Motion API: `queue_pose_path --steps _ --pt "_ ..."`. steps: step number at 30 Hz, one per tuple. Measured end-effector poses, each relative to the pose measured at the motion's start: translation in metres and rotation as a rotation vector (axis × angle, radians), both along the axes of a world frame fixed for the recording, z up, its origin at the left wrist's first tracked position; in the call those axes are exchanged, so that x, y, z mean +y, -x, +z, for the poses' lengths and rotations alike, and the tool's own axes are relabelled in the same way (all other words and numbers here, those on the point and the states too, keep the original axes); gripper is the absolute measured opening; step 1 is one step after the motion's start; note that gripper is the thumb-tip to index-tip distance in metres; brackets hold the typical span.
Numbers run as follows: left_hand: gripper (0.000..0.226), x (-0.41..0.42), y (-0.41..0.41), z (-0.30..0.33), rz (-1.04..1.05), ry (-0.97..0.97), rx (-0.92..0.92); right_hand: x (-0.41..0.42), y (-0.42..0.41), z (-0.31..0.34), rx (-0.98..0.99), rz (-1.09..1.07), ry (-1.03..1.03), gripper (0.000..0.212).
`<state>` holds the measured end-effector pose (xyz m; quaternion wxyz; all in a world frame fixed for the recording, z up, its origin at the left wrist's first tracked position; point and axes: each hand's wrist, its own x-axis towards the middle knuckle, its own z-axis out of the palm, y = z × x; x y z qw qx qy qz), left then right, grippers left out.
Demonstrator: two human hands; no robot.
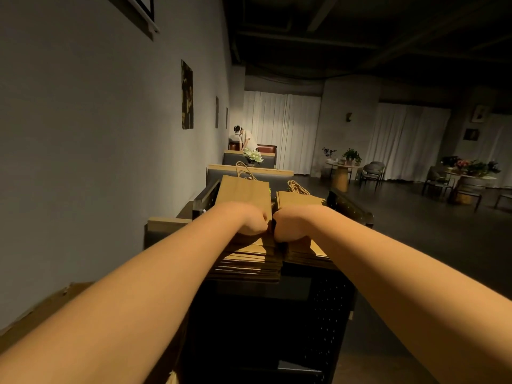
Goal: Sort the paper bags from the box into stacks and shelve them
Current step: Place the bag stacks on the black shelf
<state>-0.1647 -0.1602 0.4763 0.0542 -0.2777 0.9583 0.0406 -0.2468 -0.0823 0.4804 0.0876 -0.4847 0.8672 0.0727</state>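
Left hand (253, 221) | right hand (288, 225) | curled on flat kraft-paper bag stacks (243, 195)

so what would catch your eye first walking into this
Two bare forearms reach down the middle, the left hand and right hand meeting knuckle to knuckle on two side-by-side stacks of brown paper bags atop a dark shelf unit. Far behind, a person bends over a booth by white curtains.

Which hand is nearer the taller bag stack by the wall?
Left. The left hand rests on the taller bag stack; the right hand sits beside it, on the lower bag stack.
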Motion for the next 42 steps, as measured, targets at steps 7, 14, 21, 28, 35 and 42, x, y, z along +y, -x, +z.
queue_pose_path --steps 7,14,21,28,35,42 --pt "0.046 0.002 -0.004 0.0 0.003 -0.004 0.01 0.003 -0.004 -0.016 -0.081 0.02 0.147 0.045" --pt "0.041 0.013 -0.012 0.004 -0.024 0.013 0.223 0.038 0.001 0.009 -0.284 -0.026 0.48 0.043" --pt "0.032 0.036 -0.021 0.011 -0.114 -0.115 0.495 0.081 0.008 0.03 -0.243 0.101 0.288 0.052" --pt "0.08 0.051 -0.028 0.016 -0.134 -0.152 0.062 0.085 -0.006 0.026 -0.221 0.164 0.02 0.086" --pt "0.091 0.064 -0.023 -0.015 -0.115 0.191 0.132 0.069 -0.001 -0.005 0.163 0.249 0.039 0.101" --pt "0.066 0.055 -0.029 -0.029 -0.109 0.137 0.272 0.072 -0.008 -0.038 0.569 0.315 0.317 0.071"
